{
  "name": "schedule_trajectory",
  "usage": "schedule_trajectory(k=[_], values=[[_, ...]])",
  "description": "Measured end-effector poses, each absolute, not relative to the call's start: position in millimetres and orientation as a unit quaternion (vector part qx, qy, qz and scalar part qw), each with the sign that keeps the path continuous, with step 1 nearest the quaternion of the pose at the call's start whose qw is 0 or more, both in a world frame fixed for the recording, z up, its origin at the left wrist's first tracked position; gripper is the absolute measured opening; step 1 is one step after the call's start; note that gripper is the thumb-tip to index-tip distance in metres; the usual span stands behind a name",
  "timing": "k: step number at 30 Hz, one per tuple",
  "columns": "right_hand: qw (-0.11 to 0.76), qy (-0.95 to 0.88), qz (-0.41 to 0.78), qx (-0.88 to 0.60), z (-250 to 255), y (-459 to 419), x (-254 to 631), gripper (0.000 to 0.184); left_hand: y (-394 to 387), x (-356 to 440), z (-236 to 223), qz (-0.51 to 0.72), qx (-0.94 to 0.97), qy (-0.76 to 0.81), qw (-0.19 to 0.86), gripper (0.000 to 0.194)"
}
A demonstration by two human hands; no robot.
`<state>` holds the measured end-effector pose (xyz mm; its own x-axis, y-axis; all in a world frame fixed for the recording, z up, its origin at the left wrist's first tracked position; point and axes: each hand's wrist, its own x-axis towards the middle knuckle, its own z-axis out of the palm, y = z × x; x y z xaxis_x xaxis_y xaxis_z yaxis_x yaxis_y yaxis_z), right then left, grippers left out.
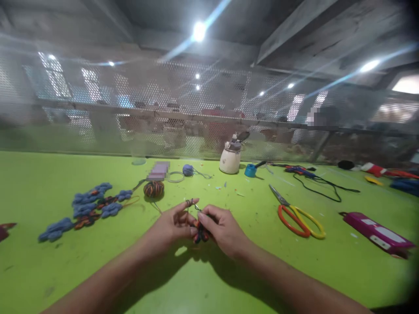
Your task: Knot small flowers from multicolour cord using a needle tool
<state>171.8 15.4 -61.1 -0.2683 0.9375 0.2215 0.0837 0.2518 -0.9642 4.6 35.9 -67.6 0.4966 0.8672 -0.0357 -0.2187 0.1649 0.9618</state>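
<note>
At the middle of the table, my left hand [175, 222] pinches a small crochet piece [200, 237] in dark, orange and pink yarn. A strand of yarn loops around its raised index finger. My right hand [224, 229] is closed close against the piece, gripping a thin metal crochet hook [197, 208] whose handle the fingers hide. Behind my left hand sits a ball of dark and orange variegated yarn [153, 189], with a strand trailing toward the hands. To the left lie blue crocheted flowers [87, 203] with some dark-orange ones among them.
Scissors [296, 218] with orange and yellow handles lie right of my hands, near a magenta case [376, 231]. Behind stand a white bottle [230, 160] with its lid up, a blue pot [250, 170] and a purple yarn ball [187, 170]. A corded glue gun [301, 171] lies back right.
</note>
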Motion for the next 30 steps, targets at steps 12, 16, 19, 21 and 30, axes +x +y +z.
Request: schedule_trajectory(k=[12,16,19,21,30], values=[[0.508,-0.598,0.498,-0.368,-38.7,14.4,188.5,0.028,43.7,-6.3,-58.5,0.458,0.488,0.355,0.652,0.010],[0.613,-0.512,0.480,-0.364,-23.2,29.5,205.3,0.027,40.2,-2.2,-52.9,0.437,0.531,0.382,0.618,0.030],[0.654,-0.481,0.474,-0.342,-5.3,28.1,213.2,0.029,29.6,3.3,-35.5,0.440,0.558,0.380,0.592,0.052],[0.669,-0.473,0.471,-0.326,8.5,20.6,216.3,0.029,19.4,4.3,-14.7,0.455,0.572,0.366,0.575,0.059],[0.697,-0.473,0.466,-0.271,52.2,-15.2,219.3,0.018,-22.8,-21.2,100.6,0.540,0.664,0.178,0.486,0.019]])
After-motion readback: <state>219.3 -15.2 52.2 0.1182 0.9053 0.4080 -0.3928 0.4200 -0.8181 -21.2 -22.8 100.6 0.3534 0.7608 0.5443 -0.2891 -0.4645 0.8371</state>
